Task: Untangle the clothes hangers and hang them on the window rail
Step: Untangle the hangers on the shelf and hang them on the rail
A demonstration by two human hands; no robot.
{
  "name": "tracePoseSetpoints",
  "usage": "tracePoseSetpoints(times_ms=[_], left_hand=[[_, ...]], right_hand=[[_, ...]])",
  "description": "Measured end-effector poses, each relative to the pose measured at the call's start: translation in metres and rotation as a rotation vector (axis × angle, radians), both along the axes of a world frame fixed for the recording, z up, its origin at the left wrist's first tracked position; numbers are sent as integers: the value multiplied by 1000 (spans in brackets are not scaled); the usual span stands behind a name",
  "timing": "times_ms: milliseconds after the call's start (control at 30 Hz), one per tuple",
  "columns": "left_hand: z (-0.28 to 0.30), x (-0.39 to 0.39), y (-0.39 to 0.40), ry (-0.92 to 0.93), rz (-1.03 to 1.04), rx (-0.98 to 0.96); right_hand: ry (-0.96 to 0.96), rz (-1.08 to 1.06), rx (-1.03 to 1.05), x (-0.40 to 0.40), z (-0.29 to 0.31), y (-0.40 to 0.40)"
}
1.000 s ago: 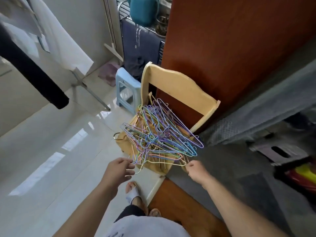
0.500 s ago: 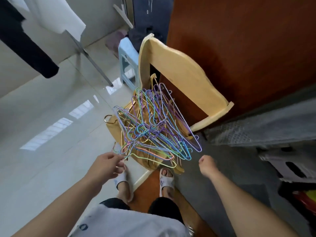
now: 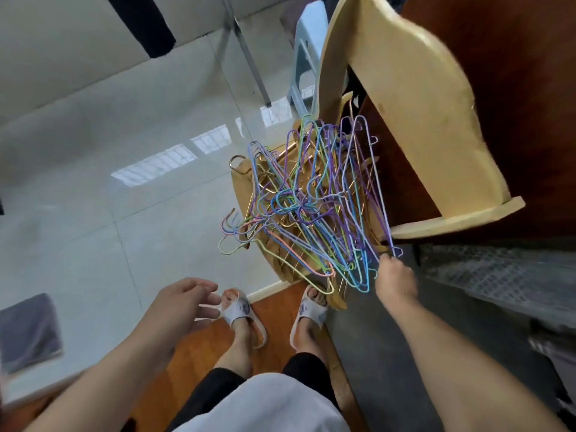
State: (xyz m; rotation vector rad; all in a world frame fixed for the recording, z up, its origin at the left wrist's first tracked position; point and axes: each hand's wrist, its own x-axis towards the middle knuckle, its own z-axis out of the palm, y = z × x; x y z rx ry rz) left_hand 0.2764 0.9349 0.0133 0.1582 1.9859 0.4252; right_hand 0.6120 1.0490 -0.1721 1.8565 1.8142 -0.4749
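A tangled heap of thin wire clothes hangers [image 3: 311, 210] in purple, blue, green, pink and gold lies on the seat of a pale wooden chair [image 3: 414, 98]. My right hand [image 3: 395, 280] is at the heap's near right corner, fingers curled and pinching the end of a purple hanger. My left hand [image 3: 184, 302] hovers over the floor to the left of the heap, fingers loosely spread, holding nothing. The window rail is out of view.
My feet in white slippers [image 3: 240, 311] stand on a wooden strip just in front of the chair. A dark wood panel [image 3: 514, 73] rises behind the chair. A pale blue stool [image 3: 307, 45] and a metal stand leg [image 3: 249, 57] sit beyond on glossy tiles.
The view has tilted down and closer to the chair. My right hand rose to the heap's corner and took hold of a hanger. My left hand drew back from the hangers and opened.
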Motion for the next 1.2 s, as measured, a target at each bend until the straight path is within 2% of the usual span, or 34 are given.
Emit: tracePoseSetpoints(times_ms=[167, 367, 467, 633, 767, 900, 1000, 1100, 1200], left_hand=[[14, 19, -5, -64, -18, 23], [30, 29, -12, -214, -54, 69], [36, 33, -12, -274, -73, 96], [45, 46, -1, -421, -142, 185], [49, 46, 13, -572, 71, 427], [66, 28, 18, -481, 222, 607], [62, 13, 10, -231, 296, 581], [48, 2, -10, 39, 323, 430], [37, 3, -36, 128, 335, 365]], right_hand=[[103, -130, 41, -2, 44, -6], [231, -135, 20, -11, 109, -26], [417, -188, -94, -24, 132, -40], [769, -108, -314, -71, 192, -41], [1081, 1, -547, -123, 245, -35], [1279, 19, -629, -167, 263, -39], [1329, -5, -689, -182, 250, -54], [1240, -90, -657, -170, 219, -61], [976, -254, -462, -126, 154, -55]])
